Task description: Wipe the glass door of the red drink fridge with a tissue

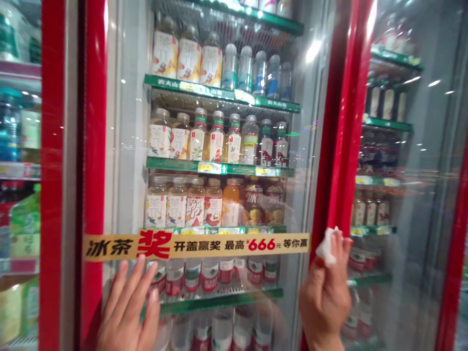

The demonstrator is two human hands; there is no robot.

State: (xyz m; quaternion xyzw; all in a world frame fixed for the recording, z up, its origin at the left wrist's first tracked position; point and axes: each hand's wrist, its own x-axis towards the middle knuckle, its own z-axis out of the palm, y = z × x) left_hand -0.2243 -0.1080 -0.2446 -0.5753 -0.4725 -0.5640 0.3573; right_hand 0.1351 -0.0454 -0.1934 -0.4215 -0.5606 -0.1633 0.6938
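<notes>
My left hand (128,307) lies flat with fingers spread on the glass door (124,146) of a drinks fridge, low near its red left frame (94,146). My right hand (326,287) is closed in a pinch on a small white crumpled tissue or cloth (325,247), held against the red right frame (338,146) of the same door. A yellow banner sticker (197,245) with red and black print runs across the glass just above both hands.
Behind the glass, green-edged shelves (219,168) carry rows of tea and water bottles (204,141). Another red-framed glass door (409,170) stands to the right with more bottles inside. A further fridge section (20,170) is at the far left.
</notes>
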